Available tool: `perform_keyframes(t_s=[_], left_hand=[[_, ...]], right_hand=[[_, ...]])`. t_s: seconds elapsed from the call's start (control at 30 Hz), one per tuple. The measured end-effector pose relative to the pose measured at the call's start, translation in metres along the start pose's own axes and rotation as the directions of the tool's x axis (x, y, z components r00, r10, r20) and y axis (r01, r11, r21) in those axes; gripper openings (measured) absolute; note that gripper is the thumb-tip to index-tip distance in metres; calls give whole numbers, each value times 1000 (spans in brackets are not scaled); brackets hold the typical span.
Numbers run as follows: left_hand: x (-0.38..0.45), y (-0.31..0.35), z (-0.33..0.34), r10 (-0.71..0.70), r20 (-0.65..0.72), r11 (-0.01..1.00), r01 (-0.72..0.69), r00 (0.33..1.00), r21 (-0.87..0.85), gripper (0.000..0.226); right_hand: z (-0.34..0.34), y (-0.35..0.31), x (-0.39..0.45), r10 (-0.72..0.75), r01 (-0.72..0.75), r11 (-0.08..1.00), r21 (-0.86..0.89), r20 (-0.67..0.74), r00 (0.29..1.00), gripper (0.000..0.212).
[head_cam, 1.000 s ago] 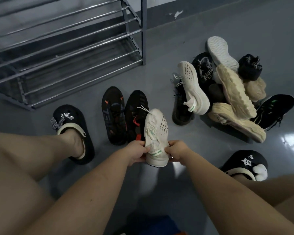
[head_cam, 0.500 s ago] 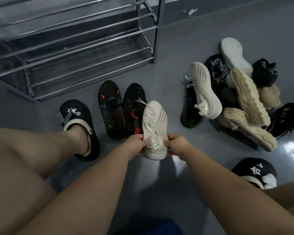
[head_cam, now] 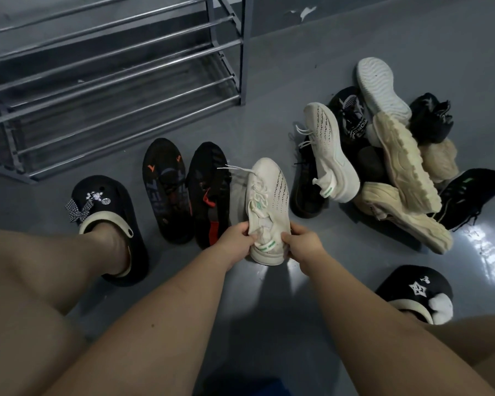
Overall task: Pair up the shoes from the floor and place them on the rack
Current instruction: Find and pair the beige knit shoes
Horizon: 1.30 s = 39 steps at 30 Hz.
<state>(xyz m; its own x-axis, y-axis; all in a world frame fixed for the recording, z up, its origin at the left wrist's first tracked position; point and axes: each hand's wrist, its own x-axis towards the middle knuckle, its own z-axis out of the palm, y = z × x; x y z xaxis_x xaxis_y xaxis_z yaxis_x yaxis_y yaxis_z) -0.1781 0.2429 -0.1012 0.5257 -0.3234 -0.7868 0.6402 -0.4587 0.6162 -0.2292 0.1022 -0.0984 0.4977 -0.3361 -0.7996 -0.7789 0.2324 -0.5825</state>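
Observation:
A white knit sneaker (head_cam: 267,201) with a green heel stripe stands toe-away on the grey floor. My left hand (head_cam: 236,241) grips its heel from the left and my right hand (head_cam: 300,242) grips it from the right. Its matching white sneaker (head_cam: 330,150) lies on its side at the left edge of the shoe pile. Two black sneakers with orange marks (head_cam: 165,190) (head_cam: 209,192) stand side by side just left of the held shoe. The metal shoe rack (head_cam: 112,81) stands at the upper left with bare rails.
The pile at the right holds beige chunky-soled shoes (head_cam: 403,161), several black shoes (head_cam: 469,198) and a white sole (head_cam: 380,87). My feet wear black clogs, one at the left (head_cam: 109,221) and one at the lower right (head_cam: 417,292). A grey wall base runs behind.
The view has shifted so the rack and the shoes sit further right in frame. Both hands keep holding the white sneaker's heel, which has barely moved on the floor.

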Motion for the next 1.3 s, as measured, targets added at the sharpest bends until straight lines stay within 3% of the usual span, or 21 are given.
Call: perform_keyframes(t_s=[0.23, 0.37, 0.53, 0.73, 1.0, 1.17, 1.3], left_hand=[[11, 3, 9, -65, -48, 997, 67, 997, 38, 34], [3, 3, 13, -152, 16, 980, 149, 988, 133, 39], [-1, 7, 8, -119, 10, 972, 115, 993, 204, 35], [-15, 27, 4, -20, -94, 977, 39, 995, 210, 50], [-30, 102, 41, 169, -50, 955, -151, 984, 255, 48], [-18, 125, 55, 201, -13, 928, -186, 980, 324, 48], [-3, 119, 62, 86, 6, 978, -85, 996, 192, 46]], right_hand=[[-2, -5, 6, 8, -6, 998, 56, -29, 1000, 42], [-1, -5, 4, 43, -43, 999, -1, -65, 997, 44], [-5, -15, -8, 36, -36, 999, -21, 18, 999, 53], [-29, -44, -36, -131, 104, 946, -308, -68, 989, 57], [-72, -115, -46, -375, 241, 829, -505, -182, 909, 53], [-96, -120, -47, -398, 247, 826, -507, -212, 893, 53], [-96, -89, -31, -275, 168, 919, -356, -276, 921, 56]])
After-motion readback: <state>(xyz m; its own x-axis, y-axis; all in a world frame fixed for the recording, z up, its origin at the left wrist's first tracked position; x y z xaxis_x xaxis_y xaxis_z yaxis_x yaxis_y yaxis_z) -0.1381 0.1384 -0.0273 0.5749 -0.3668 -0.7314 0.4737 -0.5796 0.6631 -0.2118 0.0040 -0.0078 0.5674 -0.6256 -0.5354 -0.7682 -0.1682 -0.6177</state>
